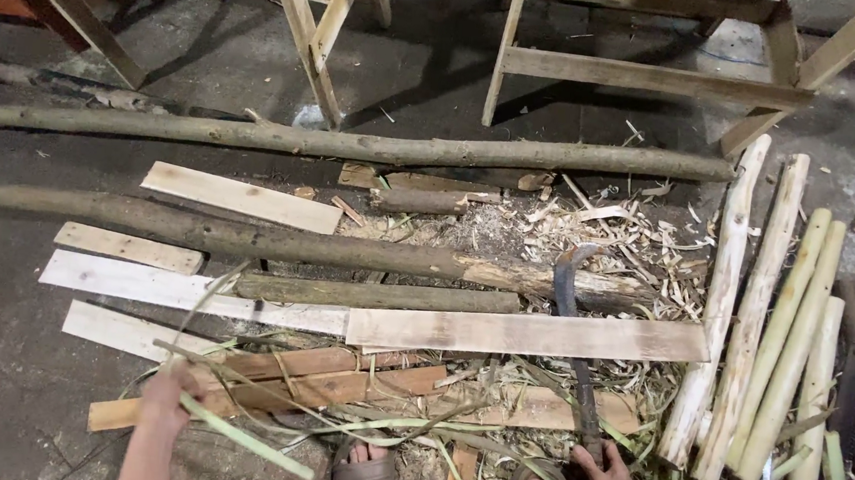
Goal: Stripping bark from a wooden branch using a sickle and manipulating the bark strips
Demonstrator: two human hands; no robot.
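The left hand (167, 402) is closed around a thin green strip (243, 438); the right hand (610, 475) is clamped on the handle of a curved blade (571, 310) lying across a plank (526, 334).

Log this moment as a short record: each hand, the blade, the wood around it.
left hand: left hand grips thin green strips, curling over the planks
right hand: right hand closed on the handle of a hooked machete
machete: lies across a pale plank, tip on a partly peeled log
right side: stripped poles lying side by side
ground: shavings and loose boards
feet: sandals at bottom edge
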